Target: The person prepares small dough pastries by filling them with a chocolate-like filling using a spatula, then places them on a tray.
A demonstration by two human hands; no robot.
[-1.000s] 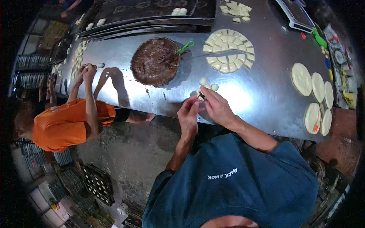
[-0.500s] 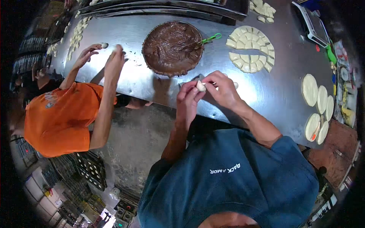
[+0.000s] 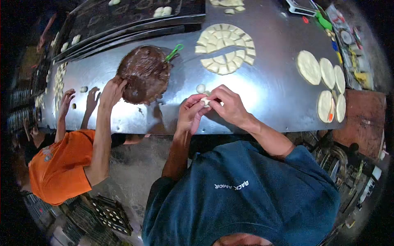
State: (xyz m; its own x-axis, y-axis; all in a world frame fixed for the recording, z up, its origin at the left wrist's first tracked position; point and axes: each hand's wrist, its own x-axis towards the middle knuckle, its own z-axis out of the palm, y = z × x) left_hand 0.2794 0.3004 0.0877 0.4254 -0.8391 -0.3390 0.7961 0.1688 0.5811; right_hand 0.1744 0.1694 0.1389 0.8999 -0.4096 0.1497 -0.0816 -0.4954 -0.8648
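A small piece of white dough (image 3: 206,102) is pinched between both my hands above the table's front part. My left hand (image 3: 191,111) holds it from the left, fingers curled round it. From the right, my right hand (image 3: 228,105) grips its edge with thumb and fingers. Just behind my hands, a round dough ball (image 3: 200,88) lies on the metal table (image 3: 271,102). A large bowl of brown paste (image 3: 143,74) stands to the left, with a green-handled tool (image 3: 174,53) at its right edge.
Beside me on the left, a co-worker in an orange shirt (image 3: 65,164) has one hand at the bowl. Cut dough (image 3: 225,35) lies behind my hands. Flat dough ovals (image 3: 308,67) are at the right. Dark trays (image 3: 135,16) stand along the back left.
The view has shifted and turned. The co-worker's nearer hand has moved to the paste. My hands remain together on the dough, and a dough ball behind them shows more clearly.
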